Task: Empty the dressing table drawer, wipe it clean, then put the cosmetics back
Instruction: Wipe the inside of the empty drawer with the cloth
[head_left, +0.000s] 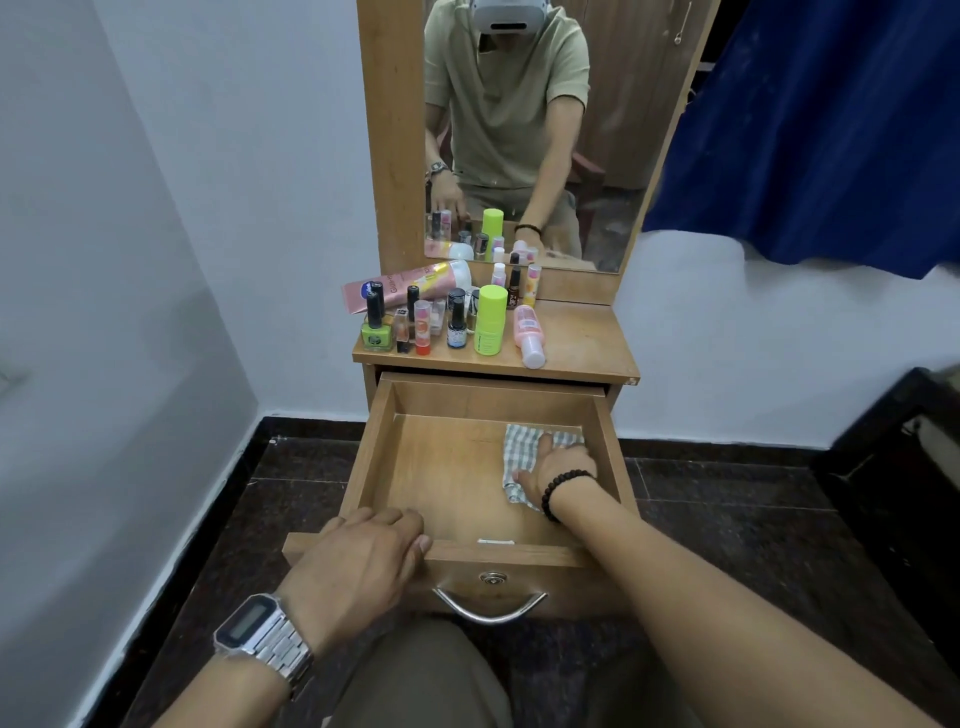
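right hand (558, 470) presses flat on a crumpled checked cloth (524, 452) inside the smooth wooden drawer (447, 467); left hand (358, 561) curls over its front edge.

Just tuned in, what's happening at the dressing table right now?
The drawer is pulled out and emptied. The right hand presses a checked cloth onto its floor at the right side, wiping. The left hand grips the drawer's front edge. The cosmetics stand on the tabletop, not yet returned.

Left hand (358, 558) curled, right hand (558, 475) flat.
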